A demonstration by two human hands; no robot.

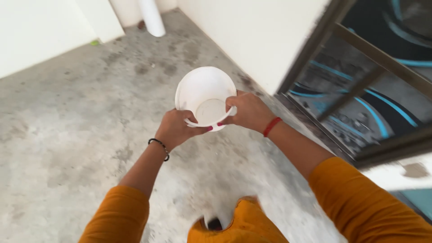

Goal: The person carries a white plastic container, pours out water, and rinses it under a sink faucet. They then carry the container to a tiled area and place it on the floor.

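A white plastic bucket [204,96], round and empty, is held in the air above the floor, tilted with its open mouth toward the camera; its thin white handle crosses the rim at six o'clock.

Your left hand [176,128] is raised in front of you, fingers curled shut in a grip, thumb tip pointing toward the other hand; a dark beaded band circles that wrist; the forearm runs down and back from the grip into an orange sleeve. Your right hand [249,111] sits just beside the left grip, slightly higher, fingers bent and closed, painted nails showing; a red thread rings its wrist; the forearm slants back into an orange sleeve.
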